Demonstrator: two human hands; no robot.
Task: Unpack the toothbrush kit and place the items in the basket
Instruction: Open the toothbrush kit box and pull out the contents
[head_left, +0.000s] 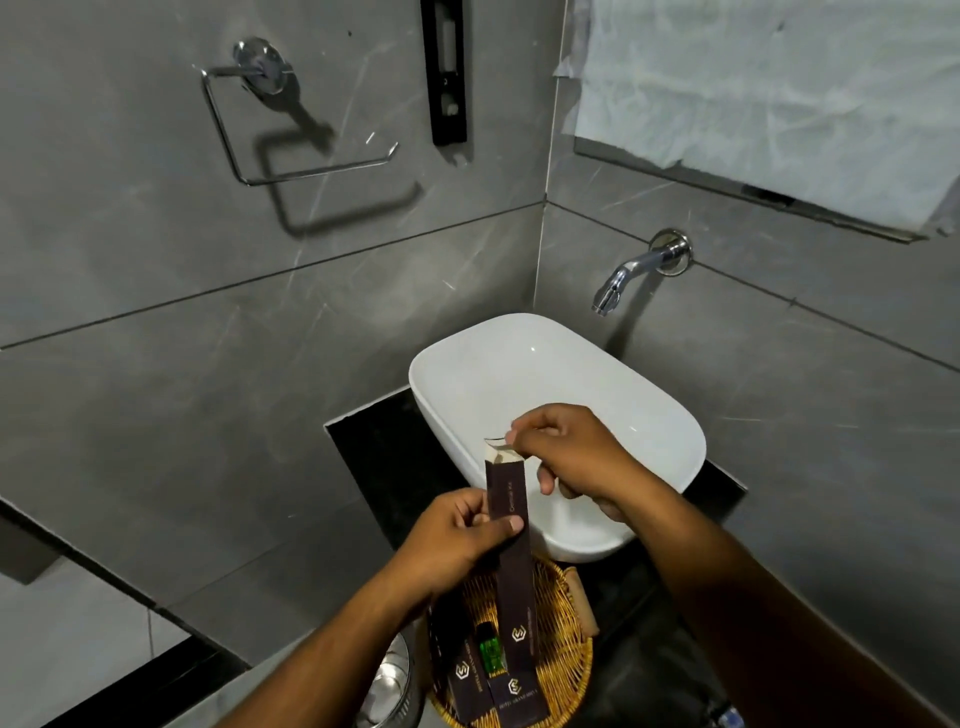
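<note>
While the left hand (457, 535) pinches the long dark toothbrush kit box (511, 551) about a third of the way down, the right hand (566, 457) has its fingertips closed on the pale end flap (497, 451) at the top, which looks already lifted open. So the box is held upright, up in the air between the white sink (561, 374) and the wicker basket (566, 649), with its bottom end hanging right over the basket.

My take on doing this bit well: keep the left grip firm but on the narrow edges, so the cardboard doesn't squash around whatever's inside. Fold the flap fully back before reaching in, then either pull the contents out by their top or just tip the box over the basket. Staying above the basket is smart, anything that slips lands where it belongs rather than in the sink.

The basket already holds a few similar dark boxes (467, 691) and a small green item (491, 654), so aim for a free spot.
</note>
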